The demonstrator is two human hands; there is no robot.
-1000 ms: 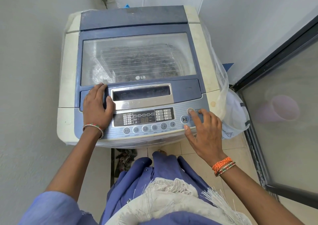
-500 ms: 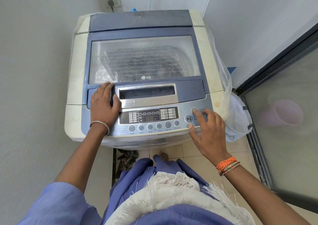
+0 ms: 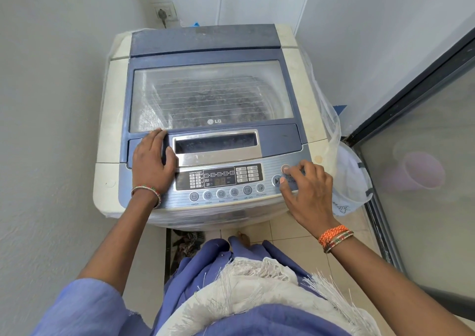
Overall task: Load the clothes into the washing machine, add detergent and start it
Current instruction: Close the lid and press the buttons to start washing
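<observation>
A top-loading washing machine [image 3: 110,119] with a blue frame stands in a narrow corner, its glass lid [image 3: 210,96] down. Dark clothes [image 3: 218,104] show dimly through the glass. My left hand [image 3: 151,161] rests flat on the lid's front edge, left of the silver handle [image 3: 218,146]. My right hand [image 3: 305,189] hovers over the right end of the control panel [image 3: 221,179], thumb at the start/pause button [image 3: 276,180] and fingers loosely bent beside the round power button [image 3: 285,168]. The panel display looks faint.
A white wall runs close along the left, and a socket [image 3: 164,13] with a plug sits behind the machine. A dark-framed glass door [image 3: 411,109] closes off the right. A clear plastic bag [image 3: 352,181] hangs at the machine's right side. Tiled floor lies below.
The view has shifted slightly, so the machine sits further right and lower in frame. My right hand's fingers have curled a little over the start and power buttons. My left hand stays put.
</observation>
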